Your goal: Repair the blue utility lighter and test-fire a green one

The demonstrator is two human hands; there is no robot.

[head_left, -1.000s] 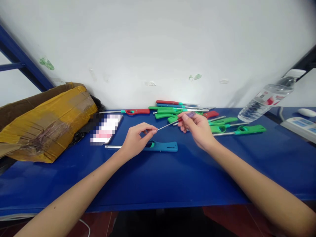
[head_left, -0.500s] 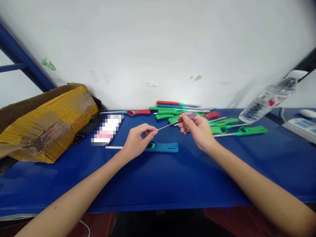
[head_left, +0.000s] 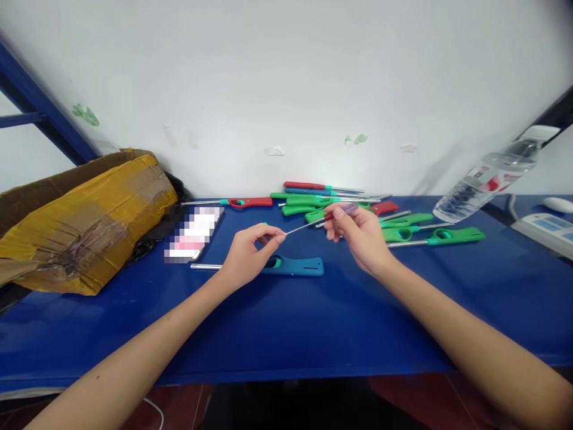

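A thin screwdriver point(head_left: 307, 226) with a clear red and purple handle spans the gap between my hands, above the table. Its handle is in my right hand point(head_left: 362, 237), gripped by thumb and fingers. My left hand point(head_left: 250, 252) pinches the far tip of the shaft between thumb and forefinger; whether a small screw is also there, I cannot tell. Below my left hand lies a blue gas lighter point(head_left: 299, 266) with a long metal nozzle, partly covered by that hand. Behind my right hand are several green lighters point(head_left: 403, 234), some partly hidden by it.
A red lighter point(head_left: 255, 202) lies by the wall, left of a pile with another red lighter point(head_left: 307, 186). A phone point(head_left: 197, 233) and a taped carton point(head_left: 89, 227) are at left. On the right stand a water bottle point(head_left: 486, 176) and a white device point(head_left: 548, 232).
Both hands keep the same hold on the screwdriver. The view has shifted very slightly; nothing on the table has visibly moved.
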